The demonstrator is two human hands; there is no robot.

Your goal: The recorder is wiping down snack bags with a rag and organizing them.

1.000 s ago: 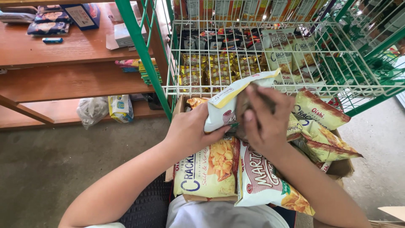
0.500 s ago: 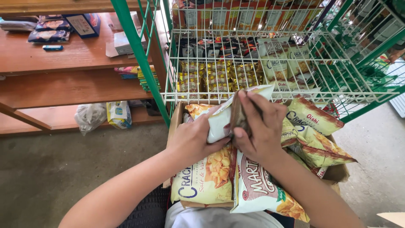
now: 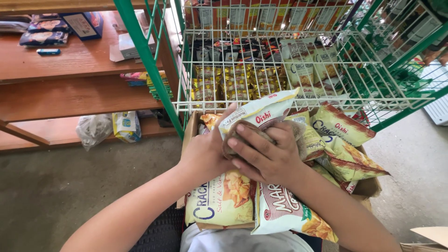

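Note:
My left hand [image 3: 205,156] grips a white and yellow snack bag [image 3: 261,112] from its left side, holding it over an open cardboard box [image 3: 188,135]. My right hand [image 3: 268,156] presses a brown cloth [image 3: 240,135] flat against the lower front of that bag, fingers spread over it. The box under both hands is filled with several similar yellow snack bags; one [image 3: 224,200] lies at the near left and another [image 3: 280,210] at the near right.
A green and white wire rack [image 3: 280,60] stocked with snack packs stands just behind the box. Wooden shelves [image 3: 70,93] run along the left, with plastic bags [image 3: 93,128] on the lowest one. Concrete floor lies on both sides.
The held bag has turned so its printed face shows. My right hand with the cloth has swung from upright to lying flat across the bag's front.

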